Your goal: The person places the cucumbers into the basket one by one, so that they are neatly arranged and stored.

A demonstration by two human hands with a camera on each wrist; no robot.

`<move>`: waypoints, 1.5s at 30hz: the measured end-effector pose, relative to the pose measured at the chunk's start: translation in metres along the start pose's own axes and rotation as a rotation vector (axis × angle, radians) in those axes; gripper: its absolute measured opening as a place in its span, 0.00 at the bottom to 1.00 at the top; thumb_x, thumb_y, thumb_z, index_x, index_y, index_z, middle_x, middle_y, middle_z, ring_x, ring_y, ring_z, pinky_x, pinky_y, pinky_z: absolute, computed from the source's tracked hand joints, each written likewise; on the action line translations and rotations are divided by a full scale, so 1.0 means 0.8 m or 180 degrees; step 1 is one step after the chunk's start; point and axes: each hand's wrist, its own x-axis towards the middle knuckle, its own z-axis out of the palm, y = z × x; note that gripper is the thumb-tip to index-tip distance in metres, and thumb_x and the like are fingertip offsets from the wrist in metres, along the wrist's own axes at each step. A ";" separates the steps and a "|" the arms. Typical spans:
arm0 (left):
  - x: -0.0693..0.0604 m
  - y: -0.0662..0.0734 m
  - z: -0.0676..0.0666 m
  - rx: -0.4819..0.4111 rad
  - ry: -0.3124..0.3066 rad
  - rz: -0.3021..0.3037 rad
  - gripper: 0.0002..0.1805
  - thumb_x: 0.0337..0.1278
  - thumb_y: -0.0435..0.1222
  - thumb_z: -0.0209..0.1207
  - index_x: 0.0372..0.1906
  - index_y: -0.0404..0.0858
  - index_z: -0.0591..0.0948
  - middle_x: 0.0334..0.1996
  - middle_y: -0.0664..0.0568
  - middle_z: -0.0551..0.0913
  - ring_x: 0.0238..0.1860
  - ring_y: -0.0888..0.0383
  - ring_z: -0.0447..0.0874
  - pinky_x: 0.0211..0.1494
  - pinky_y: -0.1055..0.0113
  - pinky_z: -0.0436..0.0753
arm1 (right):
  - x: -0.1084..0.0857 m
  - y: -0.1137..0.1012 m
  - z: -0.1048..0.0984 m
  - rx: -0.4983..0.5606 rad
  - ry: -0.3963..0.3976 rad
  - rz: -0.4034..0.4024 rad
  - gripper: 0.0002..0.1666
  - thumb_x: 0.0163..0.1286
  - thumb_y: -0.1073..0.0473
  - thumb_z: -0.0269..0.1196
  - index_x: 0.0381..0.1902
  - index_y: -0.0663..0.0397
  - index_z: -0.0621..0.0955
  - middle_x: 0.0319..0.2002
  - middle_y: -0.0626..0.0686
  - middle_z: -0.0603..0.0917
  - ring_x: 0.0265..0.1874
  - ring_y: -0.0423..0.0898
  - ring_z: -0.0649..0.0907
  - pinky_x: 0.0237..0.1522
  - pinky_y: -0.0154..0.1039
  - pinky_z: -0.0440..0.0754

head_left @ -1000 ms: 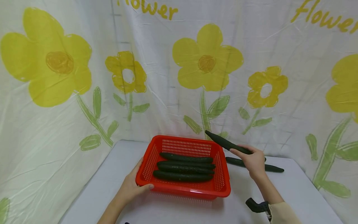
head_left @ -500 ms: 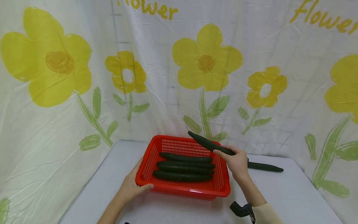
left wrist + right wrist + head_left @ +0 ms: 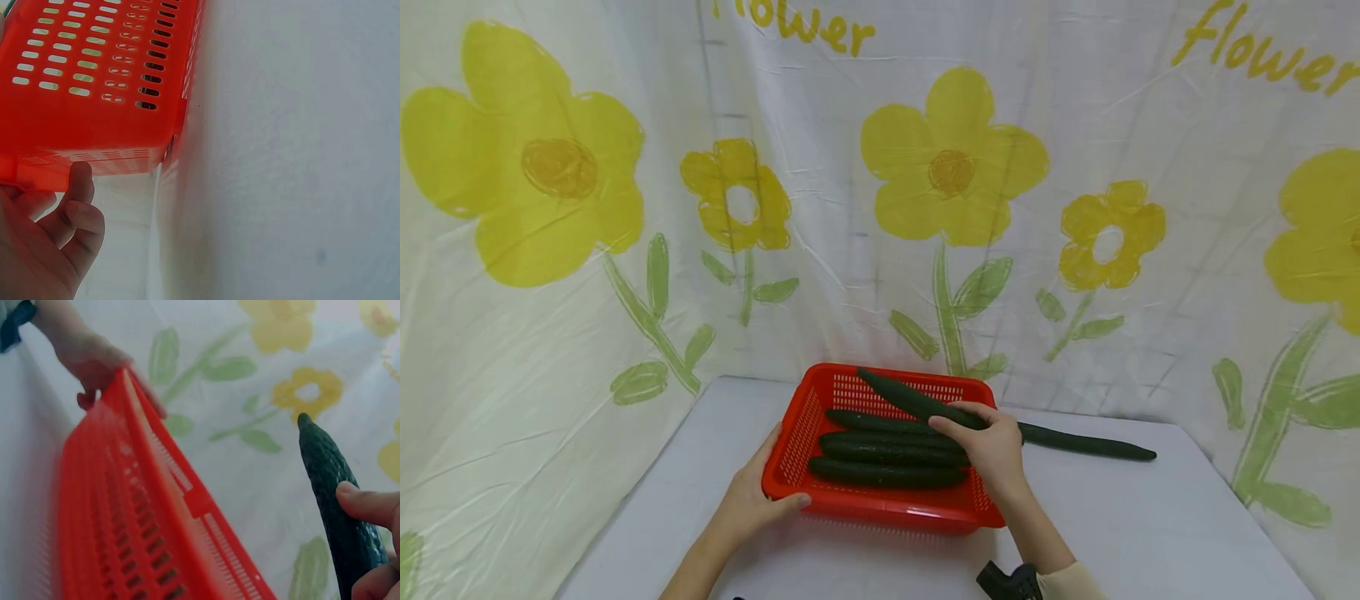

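A red plastic basket (image 3: 880, 505) with slotted walls stands on the table and holds several dark green cucumbers (image 3: 887, 476) lying side by side. My left hand (image 3: 752, 498) grips its left end, thumb over the front left corner; the left wrist view shows curled fingers (image 3: 84, 219) by the basket wall (image 3: 94, 125). Over the right part of the basket, my right hand (image 3: 991, 446) holds another cucumber (image 3: 898, 394) near its right end. That cucumber slants up to the left, and in the right wrist view the thumb (image 3: 365, 503) presses on its side.
Right of the basket, a cucumber (image 3: 1097, 445) lies on the white table (image 3: 1150, 517), its left part hidden behind my right hand. A white curtain (image 3: 835, 300) with yellow flowers hangs behind the table. A black device (image 3: 1011, 581) sits at my right wrist.
My right hand has carried its cucumber left and down, from beyond the basket's right side to over the basket. My left hand has stayed at the basket's left end.
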 end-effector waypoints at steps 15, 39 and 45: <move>0.000 -0.001 0.000 0.0058 -0.0004 -0.0001 0.64 0.49 0.50 0.80 0.87 0.45 0.54 0.80 0.45 0.68 0.68 0.48 0.78 0.63 0.60 0.80 | -0.034 0.022 0.056 -0.0081 0.0012 0.0025 0.28 0.52 0.41 0.84 0.48 0.47 0.93 0.55 0.54 0.88 0.51 0.51 0.83 0.50 0.47 0.87; 0.001 0.000 0.001 0.0102 -0.0014 -0.0030 0.64 0.49 0.52 0.79 0.87 0.43 0.54 0.79 0.43 0.69 0.67 0.47 0.79 0.61 0.61 0.81 | -0.034 0.017 0.061 -0.0632 -0.0305 0.0355 0.27 0.49 0.46 0.86 0.45 0.52 0.93 0.58 0.59 0.86 0.55 0.55 0.80 0.44 0.46 0.83; 0.000 -0.001 0.001 0.0106 -0.0003 -0.0011 0.64 0.48 0.51 0.80 0.86 0.43 0.54 0.79 0.42 0.69 0.66 0.47 0.79 0.60 0.62 0.82 | -0.033 0.019 0.062 -0.0818 -0.0272 0.0354 0.26 0.49 0.48 0.87 0.43 0.53 0.93 0.55 0.59 0.88 0.53 0.56 0.81 0.44 0.47 0.85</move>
